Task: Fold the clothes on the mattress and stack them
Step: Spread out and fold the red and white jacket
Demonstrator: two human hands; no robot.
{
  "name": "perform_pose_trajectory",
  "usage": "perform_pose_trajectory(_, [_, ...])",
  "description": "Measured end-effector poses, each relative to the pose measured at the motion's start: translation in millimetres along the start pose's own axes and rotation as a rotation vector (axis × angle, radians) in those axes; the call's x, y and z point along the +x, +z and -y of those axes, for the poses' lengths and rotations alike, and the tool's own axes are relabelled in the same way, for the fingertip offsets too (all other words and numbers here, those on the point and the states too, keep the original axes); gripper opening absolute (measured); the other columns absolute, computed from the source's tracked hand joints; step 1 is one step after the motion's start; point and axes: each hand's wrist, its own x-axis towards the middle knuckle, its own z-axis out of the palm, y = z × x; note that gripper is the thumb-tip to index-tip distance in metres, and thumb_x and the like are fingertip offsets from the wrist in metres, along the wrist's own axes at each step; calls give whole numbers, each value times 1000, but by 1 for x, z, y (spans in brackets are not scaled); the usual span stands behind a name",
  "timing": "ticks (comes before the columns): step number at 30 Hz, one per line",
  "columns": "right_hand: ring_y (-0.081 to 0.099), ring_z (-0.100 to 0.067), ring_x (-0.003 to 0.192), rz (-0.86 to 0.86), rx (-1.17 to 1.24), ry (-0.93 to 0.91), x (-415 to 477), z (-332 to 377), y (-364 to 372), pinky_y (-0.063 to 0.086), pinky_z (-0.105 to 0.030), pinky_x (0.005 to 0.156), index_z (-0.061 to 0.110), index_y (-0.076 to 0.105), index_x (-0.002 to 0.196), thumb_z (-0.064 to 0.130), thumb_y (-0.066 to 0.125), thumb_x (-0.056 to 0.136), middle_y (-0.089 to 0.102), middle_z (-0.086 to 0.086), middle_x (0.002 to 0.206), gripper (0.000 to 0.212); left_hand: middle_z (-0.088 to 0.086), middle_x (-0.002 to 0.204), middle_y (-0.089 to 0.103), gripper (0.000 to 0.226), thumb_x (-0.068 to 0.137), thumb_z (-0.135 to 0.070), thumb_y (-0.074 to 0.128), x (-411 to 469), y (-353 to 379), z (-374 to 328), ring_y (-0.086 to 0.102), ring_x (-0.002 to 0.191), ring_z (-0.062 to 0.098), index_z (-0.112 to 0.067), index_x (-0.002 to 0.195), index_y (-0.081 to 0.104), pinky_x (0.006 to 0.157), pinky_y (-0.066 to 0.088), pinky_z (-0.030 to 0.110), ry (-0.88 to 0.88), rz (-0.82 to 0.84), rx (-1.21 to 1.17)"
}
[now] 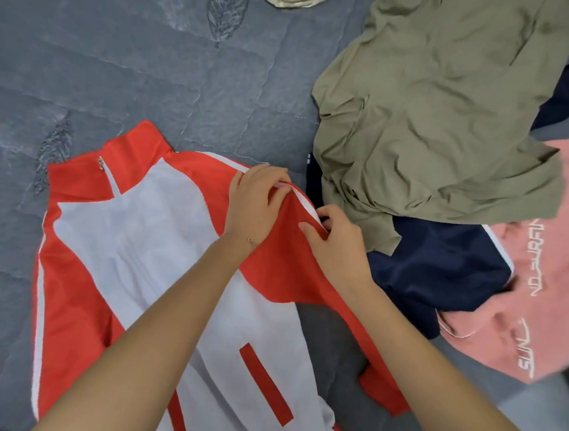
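The red and white jacket (142,254) lies spread on the grey mattress (117,63), lower left to centre. At mid-frame the left hand (254,206) and right hand (338,251) each pinch its raised red sleeve edge. On the right, just beside it, an olive garment (439,125), a navy garment (443,274) and a pink sweatshirt (563,274) lie heaped.

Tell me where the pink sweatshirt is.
Head view: the pink sweatshirt lies at the right edge, against the navy garment on its left and just below the olive garment.

Red-and-white jacket (143,237) – olive shirt (432,118), navy garment (437,266), pink sweatshirt (553,273).
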Motion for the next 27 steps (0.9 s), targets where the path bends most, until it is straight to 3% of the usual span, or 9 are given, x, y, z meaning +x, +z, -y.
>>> perform_pose_trajectory(5, [47, -9, 59, -41, 40, 8, -2, -4, -31, 35, -23, 57, 8, 58, 73, 33, 70, 87, 54, 4, 60, 31, -5, 103, 65, 11, 92, -7, 58, 27, -2, -20, 59, 93, 13, -12, 98, 66, 89, 42, 17, -194, -80, -282])
perform_pose_trajectory(7, [44, -7, 57, -58, 70, 24, 1, -5, -44, 34, -22, 56, 9, 58, 70, 32, 71, 86, 53, 5, 58, 31, -6, 101, 64, 11, 92, -6, 58, 31, -3, -24, 59, 94, 12, -13, 96, 66, 91, 43, 21, -234, -91, -302])
perform_pose_trajectory(9, [44, -8, 58, -95, 115, 25, 7, -6, -56, 35, -26, 59, 9, 58, 70, 27, 71, 87, 53, 4, 59, 28, 1, 106, 67, 14, 91, -4, 59, 32, -4, -28, 60, 105, 22, -8, 100, 68, 101, 41, 36, -154, -51, -168])
perform_pose_trajectory(12, [52, -14, 67, -101, 153, -4, 15, -5, -71, 40, -31, 66, 7, 61, 76, 22, 72, 86, 60, -1, 67, 22, -7, 123, 62, 29, 92, -13, 60, 28, -3, -47, 45, 130, 17, -19, 120, 64, 117, 15, 45, 16, 151, -39])
perform_pose_trajectory(14, [56, -16, 75, -84, 163, -28, 18, -5, -77, 42, -28, 73, 8, 63, 80, 17, 73, 85, 63, 0, 74, 14, -14, 122, 62, 31, 94, -27, 60, 27, 0, -61, 44, 127, 8, -29, 125, 60, 116, 6, 45, 72, 284, -56])
perform_pose_trajectory(17, [52, -1, 70, -74, 171, -62, 18, -7, -85, 38, -11, 69, 18, 60, 81, 11, 73, 82, 58, 13, 72, 15, -7, 105, 68, 20, 95, -33, 58, 33, 7, -74, 56, 107, 17, -24, 108, 69, 109, 27, 44, 120, 383, 69])
perform_pose_trajectory(20, [52, 8, 66, -32, 134, -50, 15, -11, -93, 36, -7, 65, 19, 58, 82, 10, 75, 79, 55, 14, 71, 19, 6, 88, 67, 13, 93, -20, 62, 39, 13, -82, 58, 88, 26, -10, 88, 69, 88, 40, 41, 131, 337, -5])
perform_pose_trajectory(24, [49, -4, 62, 1, 78, 7, 12, -18, -111, 38, -19, 61, 17, 60, 75, 26, 80, 77, 60, 5, 69, 23, 15, 90, 64, 9, 92, -6, 61, 45, 18, -90, 54, 87, 20, 0, 88, 67, 82, 39, 28, -21, 217, -175])
perform_pose_trajectory(27, [49, -11, 62, 88, 108, 92, 11, -27, -130, 38, -32, 61, 0, 61, 75, 38, 80, 76, 57, -6, 67, 43, 16, 91, 65, 11, 93, -6, 60, 54, 21, -90, 54, 89, 18, 0, 88, 67, 80, 39, 26, -132, 136, -205])
